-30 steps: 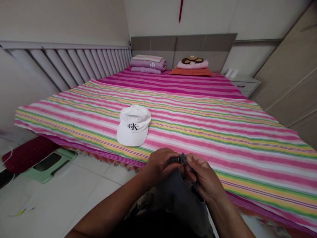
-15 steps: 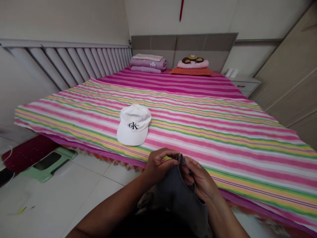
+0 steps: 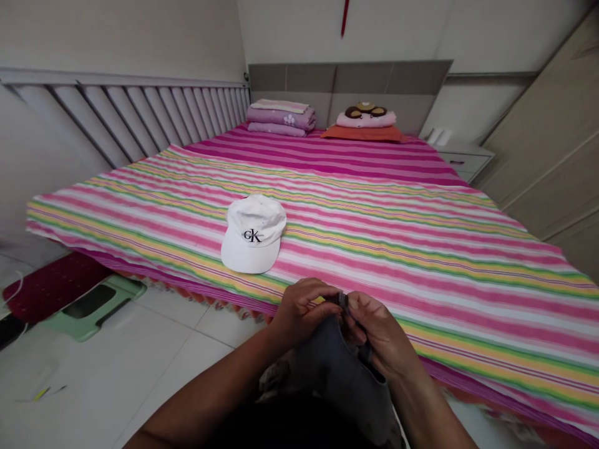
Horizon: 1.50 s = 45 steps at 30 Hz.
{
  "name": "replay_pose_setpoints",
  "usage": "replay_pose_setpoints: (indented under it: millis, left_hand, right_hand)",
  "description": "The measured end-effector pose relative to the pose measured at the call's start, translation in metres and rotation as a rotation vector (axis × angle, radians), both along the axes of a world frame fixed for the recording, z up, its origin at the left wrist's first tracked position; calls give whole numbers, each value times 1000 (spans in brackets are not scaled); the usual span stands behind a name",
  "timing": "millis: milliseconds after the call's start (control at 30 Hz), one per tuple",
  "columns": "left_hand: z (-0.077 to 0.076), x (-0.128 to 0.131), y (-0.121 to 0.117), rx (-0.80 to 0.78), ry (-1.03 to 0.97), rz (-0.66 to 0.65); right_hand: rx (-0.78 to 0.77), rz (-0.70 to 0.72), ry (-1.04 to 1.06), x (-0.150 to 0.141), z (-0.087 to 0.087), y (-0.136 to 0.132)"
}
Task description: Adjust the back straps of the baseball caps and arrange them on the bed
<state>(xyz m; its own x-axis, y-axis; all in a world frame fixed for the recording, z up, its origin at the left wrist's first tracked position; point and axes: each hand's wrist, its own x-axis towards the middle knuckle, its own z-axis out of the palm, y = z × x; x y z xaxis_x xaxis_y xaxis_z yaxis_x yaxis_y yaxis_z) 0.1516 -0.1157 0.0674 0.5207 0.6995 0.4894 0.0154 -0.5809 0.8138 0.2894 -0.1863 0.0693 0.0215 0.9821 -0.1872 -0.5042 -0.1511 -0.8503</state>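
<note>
My left hand point(image 3: 302, 308) and my right hand point(image 3: 377, 330) are both closed, pinching the top edge of a dark grey cap point(image 3: 334, 368) that I hold close to my body at the foot of the bed. The fingertips of both hands meet on a small strap or clasp at that edge; its details are too small to make out. A white cap point(image 3: 253, 235) with black letters lies on the striped bedspread point(image 3: 421, 249), a little beyond and to the left of my left hand.
Folded purple bedding point(image 3: 281, 118) and an orange pillow with a plush toy point(image 3: 365, 125) lie at the headboard. A white nightstand point(image 3: 461, 159) stands at the right, a wardrobe point(image 3: 552, 156) beside it. A green stool point(image 3: 88, 305) and red mat point(image 3: 47, 290) are on the floor at left.
My hands stay on the dark cap's edge; the fingers shifted slightly and the cap's edge rose a little, then settled. The white cap has not moved.
</note>
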Motion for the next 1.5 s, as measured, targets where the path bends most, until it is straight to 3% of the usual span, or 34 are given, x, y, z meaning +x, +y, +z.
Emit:
replay_pose_setpoints:
  millis: [167,467,567,733,833,967,1233,1333,1500]
  left_hand:
    - [4,-5,3,113,97,-10]
    - [11,-4,0,-28,180,-209]
    - [11,-4,-2,-190,129,-211]
    - [3,-1,-4,-772,-128,-296]
    - [-1,0,-3,-919,-208,-326]
    - [0,2,-2,-850,-97,-321]
    - [4,1,-2,-724,-2,-266]
    - [3,-1,0,-773,-8,-248]
    - [3,1,3,-1001,-204,-330]
  right_hand:
    - [8,-109,-72,-1,2,-1]
    - [110,-129,-187,0,1,-4]
    - [154,-137,-353,2,1,-6]
    - [255,-234,-740,3,1,-9]
    - [377,-273,-951,2,5,-10]
    - [501,-289,-1145,1,7,-11]
    - [515,-255,-1283,3,9,-11]
    - [529,-258,-1300,3,12,-11]
    - [519,-254,-1272,4,17,-13]
